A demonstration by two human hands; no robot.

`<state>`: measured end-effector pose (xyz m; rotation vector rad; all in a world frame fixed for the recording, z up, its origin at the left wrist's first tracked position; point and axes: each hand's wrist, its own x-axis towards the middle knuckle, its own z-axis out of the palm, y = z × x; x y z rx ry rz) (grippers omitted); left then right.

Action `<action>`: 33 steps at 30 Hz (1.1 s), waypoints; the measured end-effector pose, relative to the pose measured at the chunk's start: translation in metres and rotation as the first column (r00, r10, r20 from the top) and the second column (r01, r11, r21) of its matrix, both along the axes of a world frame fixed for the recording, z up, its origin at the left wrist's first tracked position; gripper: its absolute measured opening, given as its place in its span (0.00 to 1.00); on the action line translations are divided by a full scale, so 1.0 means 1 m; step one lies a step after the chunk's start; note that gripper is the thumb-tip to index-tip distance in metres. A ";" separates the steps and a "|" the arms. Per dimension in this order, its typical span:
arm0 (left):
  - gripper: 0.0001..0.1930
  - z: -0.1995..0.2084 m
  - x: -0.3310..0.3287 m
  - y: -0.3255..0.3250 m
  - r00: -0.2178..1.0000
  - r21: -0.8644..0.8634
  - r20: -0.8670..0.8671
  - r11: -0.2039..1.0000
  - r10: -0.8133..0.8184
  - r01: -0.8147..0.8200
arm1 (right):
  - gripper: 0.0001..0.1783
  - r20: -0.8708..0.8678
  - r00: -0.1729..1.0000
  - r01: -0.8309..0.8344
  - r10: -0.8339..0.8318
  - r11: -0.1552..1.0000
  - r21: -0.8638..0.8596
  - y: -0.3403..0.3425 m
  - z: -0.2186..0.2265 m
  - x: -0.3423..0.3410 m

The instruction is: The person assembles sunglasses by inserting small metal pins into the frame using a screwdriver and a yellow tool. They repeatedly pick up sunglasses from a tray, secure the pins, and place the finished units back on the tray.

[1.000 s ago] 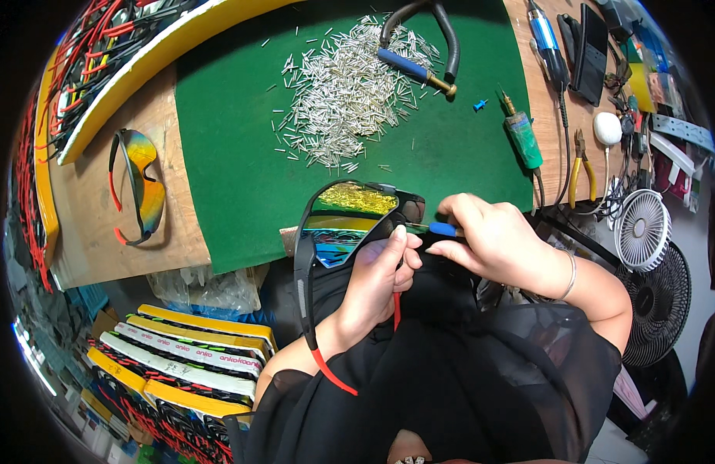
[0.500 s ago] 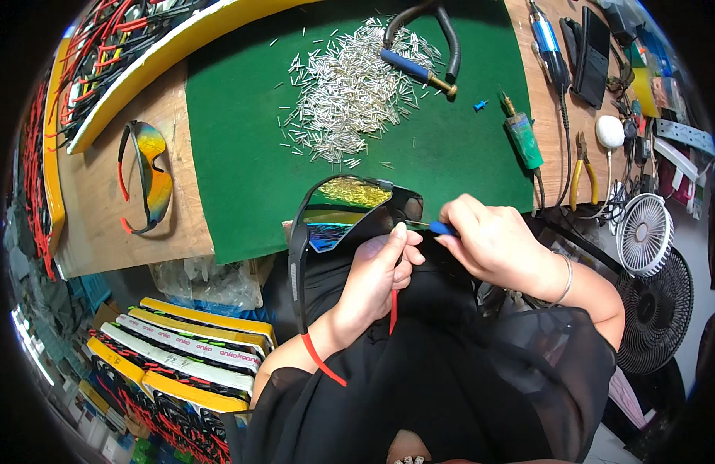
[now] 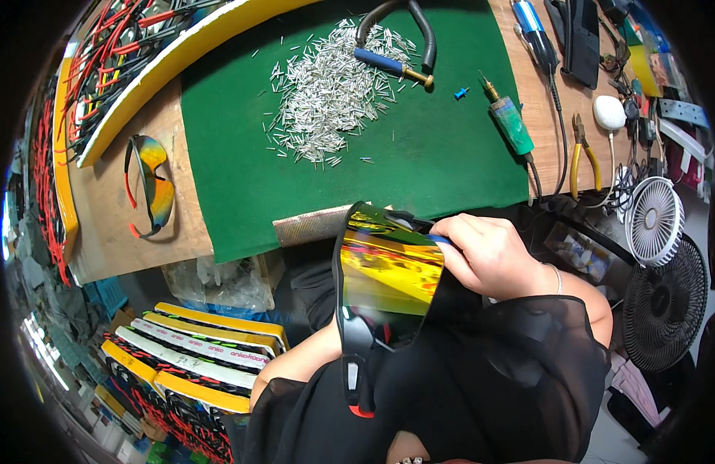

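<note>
A pair of wraparound sunglasses (image 3: 392,282) with a mirrored yellow lens and a black frame is held up over my lap, one red-tipped temple hanging toward me. My left forearm (image 3: 307,357) runs in behind the lens, which hides the left hand and its fingers; the glasses rest in that hand. At the upper right corner of the frame, my right hand (image 3: 489,255) is closed round a small blue-handled screwdriver (image 3: 441,240). Its tip is out of sight behind the glasses.
On the green mat (image 3: 450,162) lie a heap of small metal pins (image 3: 330,93), dark-handled pliers (image 3: 427,39), a blue-handled tool (image 3: 381,60) and a green tool (image 3: 512,124). Other sunglasses (image 3: 153,185) lie left. Yellow-handled cutters (image 3: 583,162) and a white fan (image 3: 653,220) are right.
The sunglasses have turned and shifted right and down, so the lens front now faces up and covers my left hand. My right hand keeps the screwdriver and has moved slightly right.
</note>
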<state>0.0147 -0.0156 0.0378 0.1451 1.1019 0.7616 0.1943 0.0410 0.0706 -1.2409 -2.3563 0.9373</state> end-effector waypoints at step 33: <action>0.10 0.007 -0.016 0.037 0.975 0.190 -0.222 0.982 0.022 0.022 | 0.10 -0.021 0.966 0.253 -0.259 0.919 0.301 0.058 -0.023 -0.006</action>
